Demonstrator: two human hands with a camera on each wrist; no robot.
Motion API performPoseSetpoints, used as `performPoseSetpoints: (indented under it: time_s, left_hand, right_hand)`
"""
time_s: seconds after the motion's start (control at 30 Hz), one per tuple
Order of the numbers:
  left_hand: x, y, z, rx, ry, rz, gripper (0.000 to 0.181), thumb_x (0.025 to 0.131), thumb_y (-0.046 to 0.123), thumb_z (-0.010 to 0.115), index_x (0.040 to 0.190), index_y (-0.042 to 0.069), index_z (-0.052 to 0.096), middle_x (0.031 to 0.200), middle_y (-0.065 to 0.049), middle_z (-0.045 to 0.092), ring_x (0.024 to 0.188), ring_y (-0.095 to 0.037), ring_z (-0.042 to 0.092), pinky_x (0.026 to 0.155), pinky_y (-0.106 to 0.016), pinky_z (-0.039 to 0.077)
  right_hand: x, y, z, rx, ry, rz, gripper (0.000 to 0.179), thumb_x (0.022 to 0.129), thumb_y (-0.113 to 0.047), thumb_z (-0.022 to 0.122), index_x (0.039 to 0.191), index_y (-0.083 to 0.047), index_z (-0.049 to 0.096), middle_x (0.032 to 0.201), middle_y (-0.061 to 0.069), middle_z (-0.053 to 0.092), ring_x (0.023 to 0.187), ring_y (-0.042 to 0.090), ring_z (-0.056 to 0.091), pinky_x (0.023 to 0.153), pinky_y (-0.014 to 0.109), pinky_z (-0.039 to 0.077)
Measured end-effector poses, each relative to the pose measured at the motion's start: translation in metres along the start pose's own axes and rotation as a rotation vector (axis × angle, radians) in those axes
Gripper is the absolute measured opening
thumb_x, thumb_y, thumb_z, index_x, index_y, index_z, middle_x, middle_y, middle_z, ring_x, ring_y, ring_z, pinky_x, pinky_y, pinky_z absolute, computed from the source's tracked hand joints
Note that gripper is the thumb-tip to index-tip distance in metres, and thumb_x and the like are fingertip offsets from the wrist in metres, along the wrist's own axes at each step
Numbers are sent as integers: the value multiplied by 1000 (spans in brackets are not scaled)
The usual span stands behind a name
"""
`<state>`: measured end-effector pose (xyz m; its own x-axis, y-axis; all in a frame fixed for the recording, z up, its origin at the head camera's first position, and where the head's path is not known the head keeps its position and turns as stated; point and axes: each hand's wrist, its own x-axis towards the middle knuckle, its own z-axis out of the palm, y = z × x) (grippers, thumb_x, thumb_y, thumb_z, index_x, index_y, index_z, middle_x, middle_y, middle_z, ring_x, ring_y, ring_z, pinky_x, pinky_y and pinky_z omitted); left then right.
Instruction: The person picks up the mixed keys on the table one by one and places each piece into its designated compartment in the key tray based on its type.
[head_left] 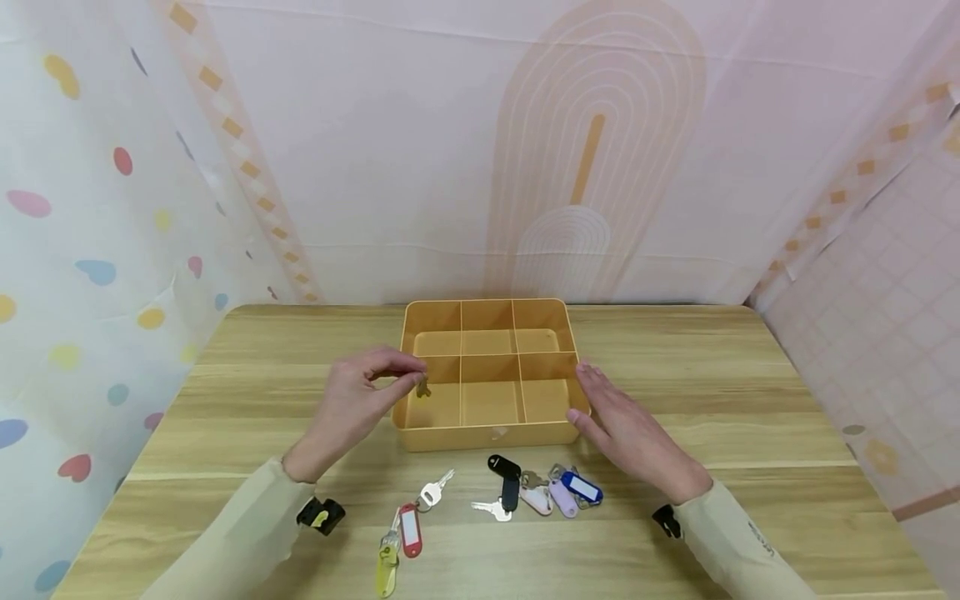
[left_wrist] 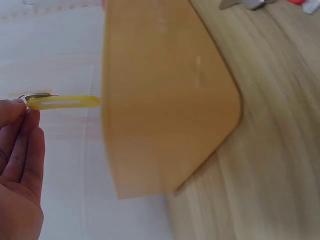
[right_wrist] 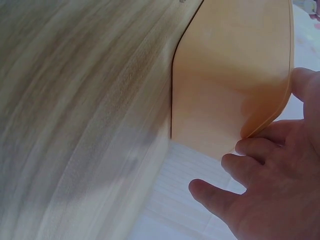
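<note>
My left hand (head_left: 365,400) pinches a yellow key tag (left_wrist: 65,102) by its metal ring end, between thumb and fingertips. In the head view this tag hangs over the front left compartment of an orange-tan divided box (head_left: 450,438). Whether a key hangs with it is hard to make out. My right hand (head_left: 626,429) rests against the box's right side, its fingers extended and touching the rim, as the right wrist view also shows. Two rows of compartments divide the box.
On the wooden table (head_left: 750,417) before the box lie keys with tags: a red tag (head_left: 410,531), another yellow tag (head_left: 387,571), black tags (head_left: 504,467), a pink-white tag (head_left: 537,500), a lilac tag (head_left: 563,498) and a blue tag (head_left: 582,487). A patterned curtain stands behind.
</note>
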<state>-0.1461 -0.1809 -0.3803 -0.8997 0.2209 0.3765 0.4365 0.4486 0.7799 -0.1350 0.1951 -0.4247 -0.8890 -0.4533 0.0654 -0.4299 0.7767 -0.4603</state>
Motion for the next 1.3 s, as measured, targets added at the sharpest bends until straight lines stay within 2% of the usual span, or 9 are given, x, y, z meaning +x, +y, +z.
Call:
performPoseSetpoints:
  time_s: [0.17,0.47,0.6,0.87,1.03,1.3]
  left_hand:
    - [1,-10,4,16,-27,-6,16,92,-1,75,102,11,81,102,-2,78,90,-15,73,80,-24,60]
    - [0,-19,9,64,-67,-12,16,91,-1,76,102,10,80,108,-1,76,91,-16,72,80,-36,62]
    - [0,-21,11,71,-90,-11,16,91,-1,76,103,10,79,106,-3,76,90,-16,72,78,-37,62]
    - [1,-31,14,153,-102,34,18,90,0,77,102,12,80,104,1,76,90,-15,70,77,-40,59]
    - [0,-36,15,189,-99,58,18,89,-1,78,102,12,80,101,3,76,88,-14,70,76,-37,58]
    - [1,-40,15,240,-129,86,18,89,-2,78,104,6,78,103,0,77,89,-16,71,78,-37,59]
  right_hand:
    - [0,0,0,1,3,-2,75,111,-48,40,163,1,19,170,17,16,155,37,21,122,56,24]
    - [0,-3,0,6,2,-2,74,111,-47,41,163,2,19,169,18,17,155,38,21,122,56,24]
    - [0,-3,0,8,6,-5,74,111,-46,42,163,2,19,169,18,16,154,39,22,122,57,24]
    - [1,-3,1,21,4,0,75,111,-48,41,163,2,19,170,17,16,155,37,20,122,56,24]
    - [1,-3,1,25,3,1,75,111,-48,41,163,1,19,170,17,16,155,38,21,122,57,24]
    - [2,-2,0,27,5,-1,75,111,-48,41,163,2,19,170,17,16,155,39,21,122,57,24]
